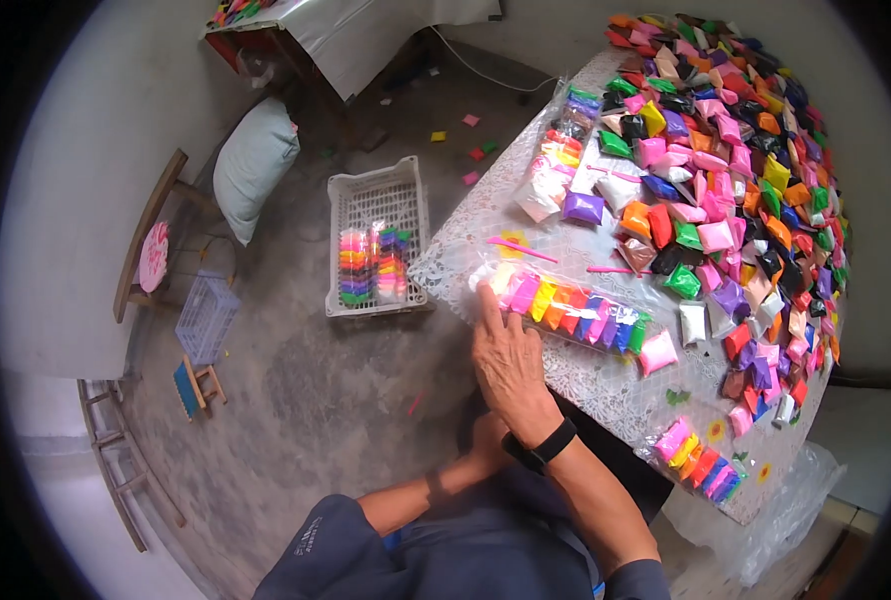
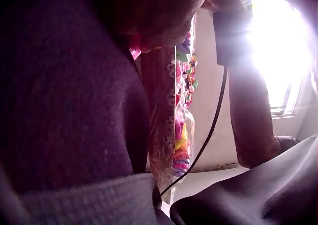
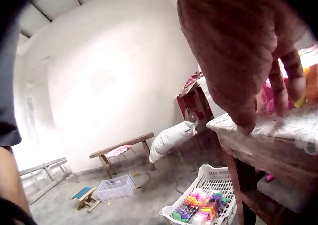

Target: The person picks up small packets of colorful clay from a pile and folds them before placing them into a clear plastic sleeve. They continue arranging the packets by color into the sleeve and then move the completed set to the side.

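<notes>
In the head view my right hand (image 1: 511, 365), with a black watch on its wrist, reaches over the table edge. Its extended fingers touch the left end of a long clear bag (image 1: 570, 308) holding a row of small colourful packets. The right wrist view shows the same hand (image 3: 238, 51) with fingers pointing down at the tabletop. My left hand (image 1: 490, 440) is low by the table edge, mostly hidden behind the right wrist; whether it holds anything I cannot tell. Beside the bag lie a pink packet (image 1: 658, 353) and a pink stick (image 1: 522, 249).
A large heap of colourful packets (image 1: 726, 150) covers the table's far side. Other filled bags lie at the near corner (image 1: 701, 460) and back edge (image 1: 563, 150). On the floor stands a white crate (image 1: 344, 200) with filled bags, near a blue-grey basket (image 1: 206, 318) and a small stool (image 1: 198, 388).
</notes>
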The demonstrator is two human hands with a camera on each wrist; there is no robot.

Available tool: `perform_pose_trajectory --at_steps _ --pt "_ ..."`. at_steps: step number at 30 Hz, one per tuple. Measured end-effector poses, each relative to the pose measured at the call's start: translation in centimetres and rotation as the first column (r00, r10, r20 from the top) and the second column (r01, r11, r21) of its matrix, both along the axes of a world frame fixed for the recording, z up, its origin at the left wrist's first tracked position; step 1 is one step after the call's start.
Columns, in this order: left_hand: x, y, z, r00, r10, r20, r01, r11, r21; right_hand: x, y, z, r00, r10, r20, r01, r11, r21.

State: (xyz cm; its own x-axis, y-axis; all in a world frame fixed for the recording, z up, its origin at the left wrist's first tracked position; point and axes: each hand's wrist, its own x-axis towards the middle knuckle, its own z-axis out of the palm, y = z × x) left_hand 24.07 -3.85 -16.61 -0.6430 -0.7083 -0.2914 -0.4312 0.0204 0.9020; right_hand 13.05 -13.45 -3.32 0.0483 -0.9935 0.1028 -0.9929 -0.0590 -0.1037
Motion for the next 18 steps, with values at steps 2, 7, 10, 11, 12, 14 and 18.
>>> perform_pose_trajectory --at_steps 2,7,10,11,12,14,18 --pt "-0.8 0.8 -2.9 0.944 0.226 -0.240 -0.272 0.945 -0.182 -0.2 0.3 0.1 0.998 0.018 0.054 -0.018 1.000 -0.008" --pt "-1.3 0.3 -3.0 0.952 0.228 -0.203 -0.285 0.902 -0.323 -0.5 3.1 2.1 0.941 0.090 0.326 -0.041 0.987 -0.153" --pt "-0.9 0.1 -2.4 0.952 0.227 -0.205 -0.295 0.858 -0.420 -1.3 6.4 3.1 0.896 0.030 0.442 0.038 0.989 -0.146" --pt "-0.8 0.0 -1.8 0.956 0.219 -0.196 -0.287 0.843 -0.455 -1.9 7.5 3.5 0.877 -0.016 0.481 0.085 0.989 -0.123" --pt "-0.7 -0.2 0.0 0.957 0.217 -0.192 -0.283 0.846 -0.452 -2.6 8.8 3.8 0.870 -0.047 0.491 0.123 0.985 -0.124" --pt "-0.2 -0.9 4.8 0.846 0.408 -0.343 -0.365 0.913 0.184 -3.7 11.2 3.5 0.847 -0.130 0.515 0.238 0.960 -0.149" --pt "1.5 -2.6 6.7 0.844 0.479 -0.240 -0.351 0.833 0.428 -4.7 14.5 2.3 0.736 -0.321 0.596 0.432 0.901 -0.048"
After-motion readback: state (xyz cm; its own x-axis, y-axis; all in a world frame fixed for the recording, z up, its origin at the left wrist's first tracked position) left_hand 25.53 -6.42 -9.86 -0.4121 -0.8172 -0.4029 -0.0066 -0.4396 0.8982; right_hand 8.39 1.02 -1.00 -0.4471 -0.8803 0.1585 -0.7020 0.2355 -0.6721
